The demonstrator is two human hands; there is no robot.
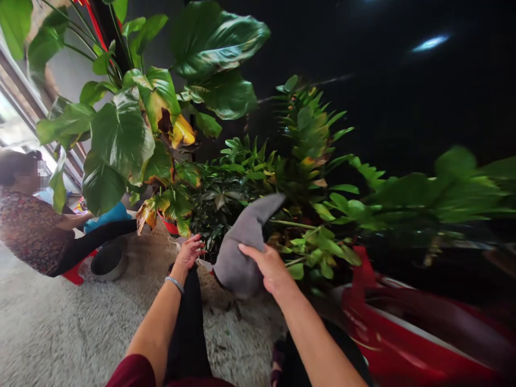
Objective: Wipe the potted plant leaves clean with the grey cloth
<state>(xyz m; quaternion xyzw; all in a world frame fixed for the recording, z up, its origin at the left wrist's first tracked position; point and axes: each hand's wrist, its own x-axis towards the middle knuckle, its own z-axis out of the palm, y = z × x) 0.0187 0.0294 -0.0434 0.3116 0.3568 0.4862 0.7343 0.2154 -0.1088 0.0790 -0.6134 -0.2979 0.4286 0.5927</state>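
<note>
A grey, soft-looking plush piece (239,258) is held up in front of my knees. It is rounded below and narrows to a curved, pointed tip at the upper right. My right hand (276,271) grips its right side, thumb across the front; the other fingers are mostly hidden behind it. Just left of the plush piece, apart from its grey body, my left hand (190,252) has its fingers loosely bent and apart. A small white bit (205,264) juts from the plush piece's lower left edge toward that hand; its kind is unclear.
Leafy potted plants (121,140) stand close ahead. A red bag (403,328) is at the lower right. On the left, another person (32,226) sits on a red stool (74,275), with blue material (108,217) at their hands and a dark basin (108,262) nearby.
</note>
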